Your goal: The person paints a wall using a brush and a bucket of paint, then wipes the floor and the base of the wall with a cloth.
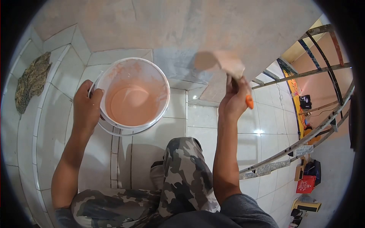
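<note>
Right grip (235,99) clenches the orange-handled brush (232,68), bristles pressed on the wall (182,26) at twelve o'clock; left grip (86,108) clasps the paint bucket (131,95) rim at ten o'clock. Painting seems underway; next likely calls for reloading the brush.

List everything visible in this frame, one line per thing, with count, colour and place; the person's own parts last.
Bucket: one, white, holding peach paint, held up at centre left.
Paintbrush: one, pale bristles with an orange handle, pressed to the wall at upper centre.
Wall: one, grey, with a peach patch by the brush, across the top.
Rag: one, dark and patterned, on the tiles at far left.
Floor tiles: many, white, glossy, below.
Scaffold frame: one, paint-stained metal, at right.
Red box: one, lower right on the floor.
Left hand: grip on the bucket's rim.
Right hand: grip on the brush handle.
Trousers: camouflage, bottom centre.
</note>
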{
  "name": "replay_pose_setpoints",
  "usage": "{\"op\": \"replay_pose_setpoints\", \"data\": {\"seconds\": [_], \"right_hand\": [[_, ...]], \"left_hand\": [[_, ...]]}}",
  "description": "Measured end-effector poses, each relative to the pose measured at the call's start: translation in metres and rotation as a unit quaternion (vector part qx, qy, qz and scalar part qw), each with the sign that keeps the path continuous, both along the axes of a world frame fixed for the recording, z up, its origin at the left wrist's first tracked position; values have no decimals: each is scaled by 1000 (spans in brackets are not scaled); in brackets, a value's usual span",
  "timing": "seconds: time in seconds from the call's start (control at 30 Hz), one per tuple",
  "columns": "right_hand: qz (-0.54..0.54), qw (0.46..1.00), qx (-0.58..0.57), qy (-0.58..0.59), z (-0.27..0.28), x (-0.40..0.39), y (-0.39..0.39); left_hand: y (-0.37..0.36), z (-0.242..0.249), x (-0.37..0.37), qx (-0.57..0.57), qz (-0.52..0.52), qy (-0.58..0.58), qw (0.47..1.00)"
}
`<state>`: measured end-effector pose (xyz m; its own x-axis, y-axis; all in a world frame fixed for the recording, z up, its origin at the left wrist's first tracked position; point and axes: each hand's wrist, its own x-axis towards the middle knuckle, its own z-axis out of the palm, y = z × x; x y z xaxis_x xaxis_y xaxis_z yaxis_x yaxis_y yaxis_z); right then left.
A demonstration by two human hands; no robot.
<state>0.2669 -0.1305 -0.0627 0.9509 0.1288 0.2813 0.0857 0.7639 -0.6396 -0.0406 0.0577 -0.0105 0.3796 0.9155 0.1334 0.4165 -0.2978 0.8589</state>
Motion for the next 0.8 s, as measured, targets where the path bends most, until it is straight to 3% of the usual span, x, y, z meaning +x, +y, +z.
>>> {"op": "replay_pose_setpoints", "data": {"seconds": [0.1,0.2,0.37,0.57,0.8], "right_hand": [[-18,995,-46,88,-48,-6,-8],[-32,986,-71,146,-106,6,-1],[-44,982,-51,179,-128,8,32],[-35,975,-65,208,-91,5,61],[-18,997,-14,68,5,-1,52]], "left_hand": [[4,6,-1,13,-20,-75,997],[7,18,-4,6,-27,-58,998],[-7,33,3,-8,7,-103,995],[3,26,-2,-15,6,-100,995],[10,20,-9,-29,10,-84,996]]}}
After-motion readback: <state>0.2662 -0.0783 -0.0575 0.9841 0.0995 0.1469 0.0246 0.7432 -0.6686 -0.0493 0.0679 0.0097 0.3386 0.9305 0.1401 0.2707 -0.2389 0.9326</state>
